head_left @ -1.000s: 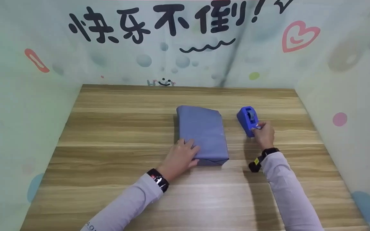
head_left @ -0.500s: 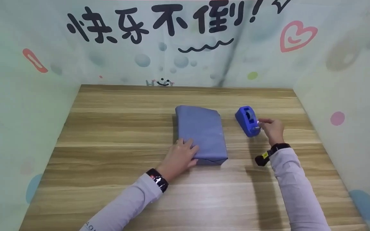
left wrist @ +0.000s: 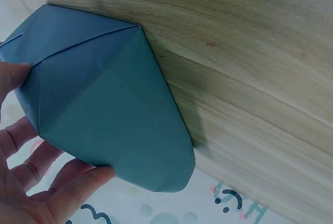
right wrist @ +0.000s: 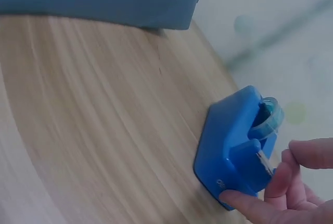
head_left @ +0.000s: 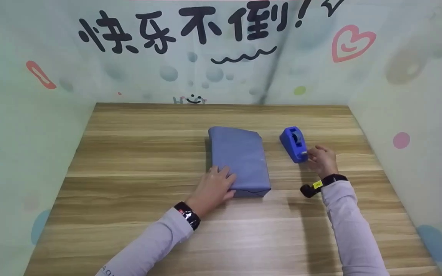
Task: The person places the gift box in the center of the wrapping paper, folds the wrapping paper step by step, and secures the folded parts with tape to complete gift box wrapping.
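Observation:
A box-shaped package [head_left: 240, 157] wrapped in blue-grey paper lies on the wooden table. My left hand [head_left: 212, 188] grips its near left corner; in the left wrist view the thumb [left wrist: 18, 74] is against the folded end and the other fingers are along the side and top edge. To the right stands a blue tape dispenser [head_left: 294, 145] with a clear tape roll [right wrist: 268, 120]. My right hand [head_left: 322, 161] is at its cutter end, thumb and finger pinching tape that barely shows, while another finger [right wrist: 237, 199] touches the dispenser's front.
The wood-grain table [head_left: 140, 153] is bordered by a printed backdrop [head_left: 136, 73] at the back and both sides. A black wrist camera [head_left: 308, 190] sticks out below the right hand, over the table.
My right hand has drawn away rightward from the dispenser's cutter, then come slightly back and lower beside it. My left hand stays on the package.

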Motion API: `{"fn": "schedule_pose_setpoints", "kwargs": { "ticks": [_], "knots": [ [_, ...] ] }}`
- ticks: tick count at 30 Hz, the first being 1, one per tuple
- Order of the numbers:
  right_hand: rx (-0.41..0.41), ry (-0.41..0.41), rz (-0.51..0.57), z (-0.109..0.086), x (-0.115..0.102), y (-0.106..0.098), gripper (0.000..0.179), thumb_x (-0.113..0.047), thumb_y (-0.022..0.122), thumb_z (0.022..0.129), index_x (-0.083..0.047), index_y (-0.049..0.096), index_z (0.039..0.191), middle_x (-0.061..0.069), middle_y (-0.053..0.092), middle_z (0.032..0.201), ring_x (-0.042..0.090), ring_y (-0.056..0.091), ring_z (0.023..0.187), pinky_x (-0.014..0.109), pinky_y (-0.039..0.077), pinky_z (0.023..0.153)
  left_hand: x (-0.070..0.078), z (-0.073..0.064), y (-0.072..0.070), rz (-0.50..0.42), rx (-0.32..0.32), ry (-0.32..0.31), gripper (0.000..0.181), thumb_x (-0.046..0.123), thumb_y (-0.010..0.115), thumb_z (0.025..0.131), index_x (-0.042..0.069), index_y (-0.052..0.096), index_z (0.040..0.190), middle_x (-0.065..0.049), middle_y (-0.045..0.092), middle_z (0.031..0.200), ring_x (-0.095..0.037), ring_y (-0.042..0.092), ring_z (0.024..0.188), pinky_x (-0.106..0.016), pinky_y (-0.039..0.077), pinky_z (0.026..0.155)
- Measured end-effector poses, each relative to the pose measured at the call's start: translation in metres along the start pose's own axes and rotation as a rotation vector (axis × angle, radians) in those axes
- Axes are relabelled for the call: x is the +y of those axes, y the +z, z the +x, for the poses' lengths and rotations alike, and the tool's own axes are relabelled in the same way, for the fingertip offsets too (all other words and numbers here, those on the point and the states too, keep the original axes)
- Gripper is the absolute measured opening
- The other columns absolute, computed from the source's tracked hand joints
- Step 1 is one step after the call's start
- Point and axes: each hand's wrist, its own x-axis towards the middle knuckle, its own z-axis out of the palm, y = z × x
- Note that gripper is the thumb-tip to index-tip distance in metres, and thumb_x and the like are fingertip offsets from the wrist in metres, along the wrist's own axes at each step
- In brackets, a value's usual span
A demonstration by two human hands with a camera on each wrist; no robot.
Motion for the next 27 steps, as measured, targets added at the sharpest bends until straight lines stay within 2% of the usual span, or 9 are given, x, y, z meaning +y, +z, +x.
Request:
{"fn": "schedule_pose_setpoints", "kwargs": {
  "ticks": [5, 8, 12, 16, 19, 23, 25, 27],
  "knots": [
    [0.005, -0.031, 0.074, 0.004, 0.010, -0.004, 0.069, 0.006, 0.049, 0.086, -0.002, 0.018, 0.147, 0.004, 0.050, 0.088, 0.013, 0.050, 0.083, 0.029, 0.050, 0.082, 0.001, 0.000, 0.000, -0.020, -0.015, -0.009, 0.036, 0.043, 0.060, 0.086, 0.013, 0.057, 0.104, -0.008, 0.059, 0.102, -0.026, 0.058, 0.085, -0.035, 0.056, 0.069],
    [-0.014, -0.031, 0.183, 0.007, 0.017, -0.009, 0.067, 0.010, 0.046, 0.087, -0.001, 0.018, 0.147, 0.003, 0.043, 0.088, 0.011, 0.046, 0.077, 0.027, 0.050, 0.082, 0.000, 0.000, 0.001, -0.030, -0.026, -0.020, 0.036, 0.044, 0.060, 0.086, 0.013, 0.057, 0.105, -0.007, 0.059, 0.103, -0.026, 0.058, 0.085, -0.035, 0.056, 0.067],
    [-0.032, -0.047, 0.271, 0.009, 0.027, -0.011, 0.063, 0.010, 0.040, 0.088, 0.000, 0.020, 0.147, 0.002, 0.043, 0.084, 0.009, 0.044, 0.068, 0.027, 0.049, 0.084, 0.000, 0.000, 0.001, -0.047, -0.034, -0.020, 0.037, 0.044, 0.060, 0.086, 0.013, 0.057, 0.106, -0.008, 0.059, 0.103, -0.027, 0.057, 0.087, -0.034, 0.055, 0.068],
    [-0.024, -0.088, 0.281, 0.009, 0.033, -0.011, 0.059, 0.010, 0.040, 0.088, 0.003, 0.025, 0.144, 0.003, 0.048, 0.086, 0.009, 0.046, 0.069, 0.029, 0.046, 0.095, 0.000, 0.000, 0.000, -0.056, -0.046, -0.019, 0.037, 0.044, 0.059, 0.087, 0.013, 0.056, 0.108, -0.009, 0.059, 0.106, -0.028, 0.057, 0.089, -0.035, 0.055, 0.070],
    [0.004, -0.086, 0.262, 0.009, 0.035, -0.012, 0.057, 0.011, 0.041, 0.087, 0.004, 0.030, 0.142, 0.004, 0.054, 0.091, 0.011, 0.052, 0.072, 0.033, 0.042, 0.102, 0.000, 0.000, -0.001, -0.066, -0.060, -0.023, 0.037, 0.043, 0.058, 0.088, 0.013, 0.056, 0.109, -0.009, 0.059, 0.107, -0.028, 0.057, 0.090, -0.035, 0.056, 0.070],
    [-0.008, -0.070, 0.198, 0.009, 0.037, -0.016, 0.051, 0.010, 0.042, 0.088, 0.004, 0.037, 0.138, 0.005, 0.060, 0.083, 0.014, 0.058, 0.072, 0.035, 0.047, 0.096, 0.001, 0.000, -0.001, -0.067, -0.047, -0.018, 0.037, 0.044, 0.059, 0.087, 0.013, 0.056, 0.107, -0.009, 0.059, 0.106, -0.028, 0.057, 0.089, -0.035, 0.055, 0.069],
    [-0.025, -0.073, 0.173, 0.009, 0.037, -0.018, 0.038, 0.008, 0.045, 0.089, 0.006, 0.049, 0.127, 0.006, 0.062, 0.076, 0.016, 0.061, 0.067, 0.035, 0.052, 0.090, 0.001, 0.000, -0.001, -0.044, -0.024, -0.011, 0.037, 0.044, 0.060, 0.086, 0.013, 0.057, 0.105, -0.009, 0.060, 0.104, -0.027, 0.058, 0.087, -0.034, 0.055, 0.068],
    [-0.033, -0.086, 0.155, 0.009, 0.037, -0.019, 0.021, 0.007, 0.048, 0.089, 0.006, 0.058, 0.107, 0.006, 0.062, 0.071, 0.016, 0.061, 0.063, 0.034, 0.054, 0.084, 0.001, 0.000, 0.000, -0.019, 0.005, -0.003, 0.037, 0.044, 0.062, 0.084, 0.013, 0.058, 0.103, -0.008, 0.061, 0.102, -0.026, 0.058, 0.084, -0.033, 0.056, 0.067]
  ]
}}
